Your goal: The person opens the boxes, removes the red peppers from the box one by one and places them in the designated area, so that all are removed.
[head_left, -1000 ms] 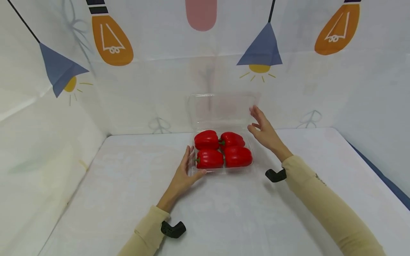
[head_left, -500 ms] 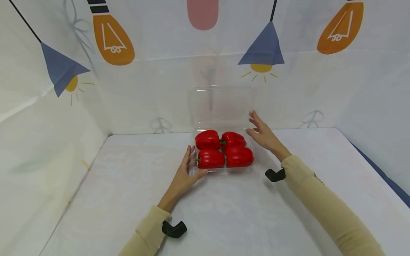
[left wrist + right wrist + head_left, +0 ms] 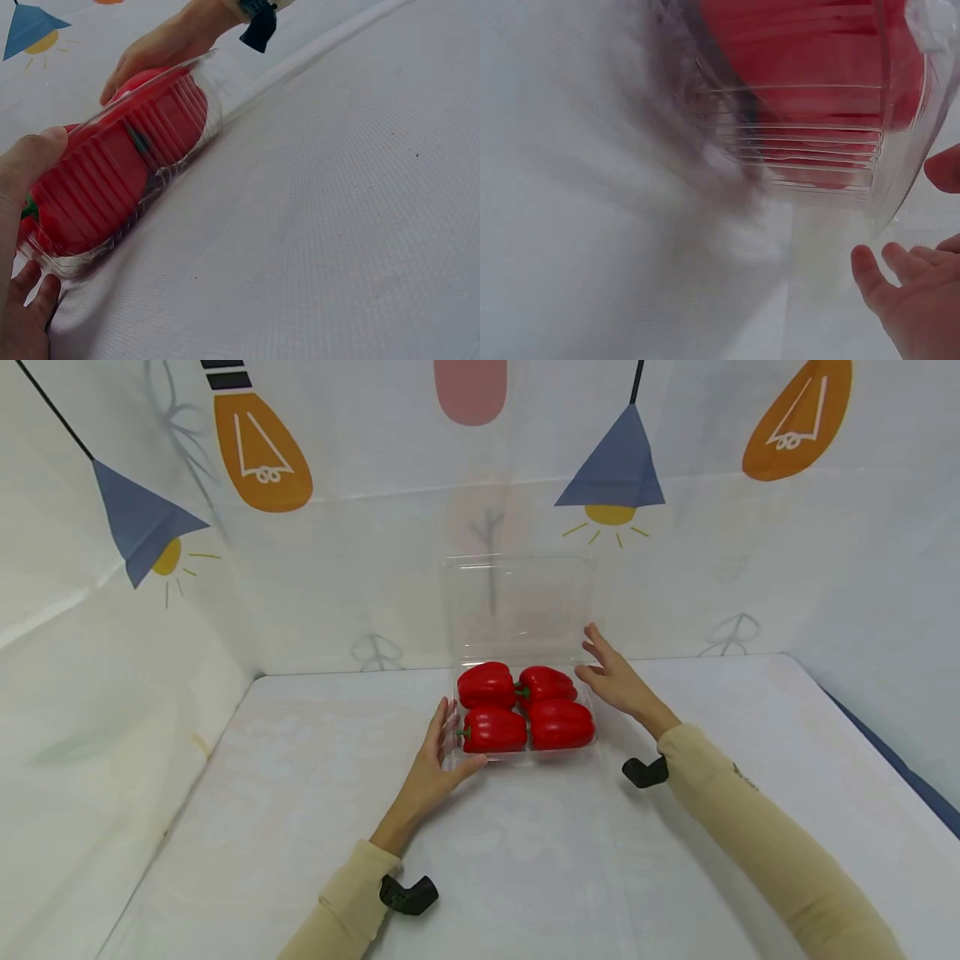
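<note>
Several red peppers (image 3: pixel 491 731) lie in two rows inside a clear plastic container (image 3: pixel 555 755), whose lid (image 3: pixel 525 597) stands raised at the back against the wall. My left hand (image 3: pixel 431 772) grips the container's front left corner; in the left wrist view its thumb (image 3: pixel 41 150) lies on the rim and its fingers are lower down by the base. My right hand (image 3: pixel 618 681) is at the back right corner, fingers spread and holding nothing. In the right wrist view this hand (image 3: pixel 915 289) is just beside the ribbed container wall (image 3: pixel 825 196), with a gap visible.
The container stands on a white-covered table (image 3: pixel 300 793), near its back edge. Right behind is a white cloth wall (image 3: pixel 360 560) with printed lamps and bulbs. Another cloth wall (image 3: pixel 90 693) borders the table on the left.
The lid has tipped farther up and back, away from my right hand. My right hand has dropped slightly. My left hand keeps its place at the corner.
</note>
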The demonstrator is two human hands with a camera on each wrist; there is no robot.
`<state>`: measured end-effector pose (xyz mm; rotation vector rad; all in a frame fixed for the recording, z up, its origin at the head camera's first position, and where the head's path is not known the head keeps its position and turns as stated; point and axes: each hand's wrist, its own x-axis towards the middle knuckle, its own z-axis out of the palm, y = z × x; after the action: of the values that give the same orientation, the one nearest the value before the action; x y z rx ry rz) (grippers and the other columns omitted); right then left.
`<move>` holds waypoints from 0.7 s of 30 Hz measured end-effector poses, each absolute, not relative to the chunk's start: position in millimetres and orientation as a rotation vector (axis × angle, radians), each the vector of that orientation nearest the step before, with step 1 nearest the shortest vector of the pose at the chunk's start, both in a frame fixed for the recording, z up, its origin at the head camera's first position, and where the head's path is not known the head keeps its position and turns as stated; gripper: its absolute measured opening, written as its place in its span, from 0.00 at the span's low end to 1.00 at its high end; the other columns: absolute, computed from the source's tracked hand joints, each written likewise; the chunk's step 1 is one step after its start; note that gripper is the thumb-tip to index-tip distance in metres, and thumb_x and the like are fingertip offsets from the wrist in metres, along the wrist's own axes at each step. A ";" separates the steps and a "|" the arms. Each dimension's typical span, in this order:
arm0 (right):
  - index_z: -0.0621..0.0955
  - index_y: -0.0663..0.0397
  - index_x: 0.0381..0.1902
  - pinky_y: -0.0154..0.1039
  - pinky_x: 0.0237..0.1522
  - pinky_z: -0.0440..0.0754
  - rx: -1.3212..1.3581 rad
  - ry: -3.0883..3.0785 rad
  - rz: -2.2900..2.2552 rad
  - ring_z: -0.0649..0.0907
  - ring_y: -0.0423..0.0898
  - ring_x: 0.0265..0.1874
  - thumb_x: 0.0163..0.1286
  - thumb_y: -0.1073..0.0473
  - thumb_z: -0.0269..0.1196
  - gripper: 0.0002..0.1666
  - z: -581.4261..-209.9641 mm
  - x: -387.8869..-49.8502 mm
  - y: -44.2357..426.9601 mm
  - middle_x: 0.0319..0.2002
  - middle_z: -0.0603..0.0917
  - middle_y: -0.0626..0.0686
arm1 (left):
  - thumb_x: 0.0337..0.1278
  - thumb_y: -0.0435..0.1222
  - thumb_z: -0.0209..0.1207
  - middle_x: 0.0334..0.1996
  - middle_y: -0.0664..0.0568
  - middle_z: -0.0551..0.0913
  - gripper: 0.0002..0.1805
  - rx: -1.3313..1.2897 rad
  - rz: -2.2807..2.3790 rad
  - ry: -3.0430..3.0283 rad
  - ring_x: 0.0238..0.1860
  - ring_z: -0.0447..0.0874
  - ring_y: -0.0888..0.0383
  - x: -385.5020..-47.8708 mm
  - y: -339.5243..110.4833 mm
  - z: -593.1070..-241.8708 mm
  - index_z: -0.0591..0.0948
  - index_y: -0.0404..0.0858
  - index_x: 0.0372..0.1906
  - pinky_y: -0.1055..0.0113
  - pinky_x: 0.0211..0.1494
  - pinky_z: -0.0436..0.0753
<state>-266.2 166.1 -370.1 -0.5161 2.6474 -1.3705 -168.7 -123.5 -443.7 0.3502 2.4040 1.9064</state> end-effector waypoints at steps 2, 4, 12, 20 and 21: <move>0.37 0.64 0.73 0.59 0.68 0.60 -0.513 2.654 -1.350 0.52 0.62 0.73 0.73 0.63 0.48 0.43 -369.7 -263.3 165.6 0.75 0.41 0.63 | 0.52 0.36 0.65 0.76 0.51 0.48 0.54 0.356 1.914 2.396 0.74 0.52 0.50 -168.9 -123.5 -444.3 0.41 0.48 0.75 0.53 0.74 0.60; 0.38 0.64 0.73 0.59 0.68 0.61 -0.518 2.656 -1.347 0.52 0.62 0.73 0.73 0.64 0.49 0.42 -371.8 -263.7 166.5 0.75 0.42 0.64 | 0.52 0.35 0.65 0.76 0.51 0.48 0.54 0.362 1.923 2.387 0.74 0.52 0.50 -168.9 -123.6 -444.7 0.41 0.48 0.75 0.53 0.74 0.60; 0.40 0.58 0.75 0.59 0.67 0.63 -0.547 2.695 -1.369 0.55 0.60 0.73 0.72 0.63 0.51 0.43 -402.6 -282.7 182.3 0.75 0.44 0.61 | 0.52 0.38 0.65 0.76 0.50 0.48 0.53 0.358 1.882 2.429 0.74 0.53 0.49 -168.3 -122.6 -445.4 0.42 0.45 0.75 0.52 0.73 0.61; 0.51 0.58 0.73 0.60 0.66 0.65 -0.650 2.820 -1.386 0.62 0.61 0.68 0.70 0.64 0.53 0.38 -413.9 -277.9 187.2 0.71 0.56 0.63 | 0.52 0.39 0.65 0.75 0.51 0.49 0.53 0.340 1.857 2.463 0.74 0.54 0.50 -167.2 -122.5 -444.9 0.42 0.47 0.75 0.52 0.73 0.62; 0.52 0.58 0.73 0.60 0.65 0.66 -0.662 2.840 -1.379 0.63 0.60 0.68 0.70 0.64 0.54 0.37 -414.2 -276.5 186.9 0.71 0.58 0.63 | 0.52 0.39 0.65 0.75 0.51 0.49 0.53 0.339 1.857 2.465 0.74 0.54 0.50 -167.1 -122.6 -444.9 0.42 0.48 0.75 0.52 0.73 0.62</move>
<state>-276.5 186.9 -414.2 -0.6620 2.8396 -1.3787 -167.1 -122.6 -444.9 0.3394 2.4651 1.8568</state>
